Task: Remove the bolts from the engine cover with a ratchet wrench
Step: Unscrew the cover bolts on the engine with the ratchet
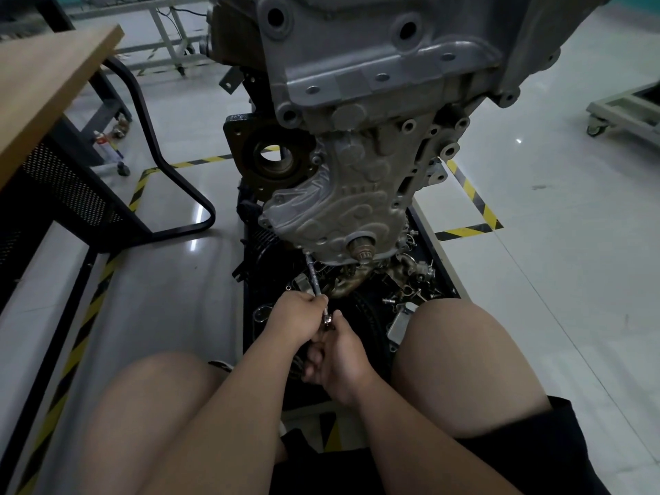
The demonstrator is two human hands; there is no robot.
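Note:
The grey engine cover (343,205) hangs on the upright engine ahead of me, with bolt holes along its edges. A slim ratchet wrench with an extension bar (313,276) runs from a bolt at the cover's lower left edge (306,252) down to my hands. My left hand (296,321) grips the bar near its lower end. My right hand (337,359) holds the ratchet's handle just below, with the thumb up by the ratchet head (328,319). The handle itself is mostly hidden in my fingers.
A black tray (443,276) under the engine holds several loose metal parts, bolts and a manifold. My bare knees flank it. A wooden-topped table (46,83) with a black frame stands left. Yellow-black tape marks the glossy floor; a wheeled cart (621,112) sits far right.

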